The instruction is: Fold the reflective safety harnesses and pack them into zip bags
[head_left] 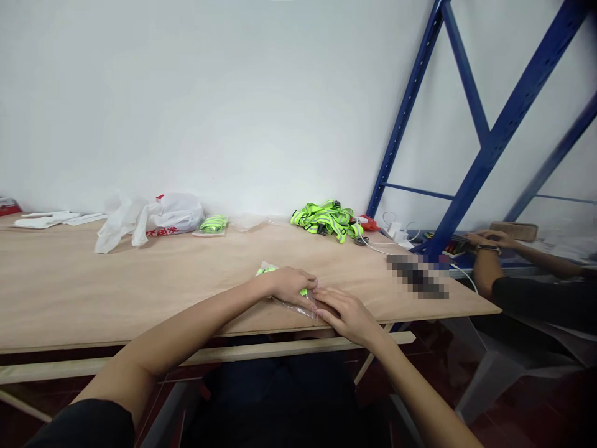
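A clear plastic bag [298, 308] lies near the front edge of the table, with a neon-green strap [267, 269] inside it. My left hand [290, 286] rests across the bag and covers its middle, thumb and fingers closed at the bag's right end. From the right, my right hand [349, 315] meets it there, its thumb and fingers pinching the same end of the bag. The fingertips of both hands nearly touch. Most of the strap is hidden under my left hand.
A heap of neon-green reflective straps [326, 219] lies by the wall. Left of it are a bagged strap [213, 224] and a white shopping bag [175, 213]. A blue metal frame [485, 146] rises at right, where another person's hands [494, 238] are at work.
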Available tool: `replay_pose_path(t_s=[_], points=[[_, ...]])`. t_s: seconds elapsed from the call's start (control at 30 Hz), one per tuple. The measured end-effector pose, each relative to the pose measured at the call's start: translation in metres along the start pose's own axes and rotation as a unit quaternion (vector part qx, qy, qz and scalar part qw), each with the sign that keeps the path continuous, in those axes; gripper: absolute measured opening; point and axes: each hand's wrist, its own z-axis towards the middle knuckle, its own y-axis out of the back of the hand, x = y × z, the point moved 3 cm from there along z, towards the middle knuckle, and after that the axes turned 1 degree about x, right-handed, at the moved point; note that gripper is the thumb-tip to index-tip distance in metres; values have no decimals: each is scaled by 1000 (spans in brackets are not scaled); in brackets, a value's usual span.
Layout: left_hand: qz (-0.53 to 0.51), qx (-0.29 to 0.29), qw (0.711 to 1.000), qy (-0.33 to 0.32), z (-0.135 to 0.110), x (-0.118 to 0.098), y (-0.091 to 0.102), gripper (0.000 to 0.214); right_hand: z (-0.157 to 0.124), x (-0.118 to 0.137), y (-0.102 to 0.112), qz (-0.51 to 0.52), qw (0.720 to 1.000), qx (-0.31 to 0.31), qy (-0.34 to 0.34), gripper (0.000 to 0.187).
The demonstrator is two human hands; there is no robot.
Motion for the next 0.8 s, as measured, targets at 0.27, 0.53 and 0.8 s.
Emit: replay_pose_path(t_s=[0.27, 0.53, 0.8], points=[[-19, 35, 999, -6, -2, -4, 1, 64, 0, -3, -3, -6, 1000, -12, 2, 29], [-37, 9, 999, -22, -1, 0, -4, 60, 2, -1, -1, -7, 1000, -11, 9, 26], [-21, 16, 1000, -15, -3, -3, -2, 67, 2, 0, -1, 15, 1000, -15, 3, 26]])
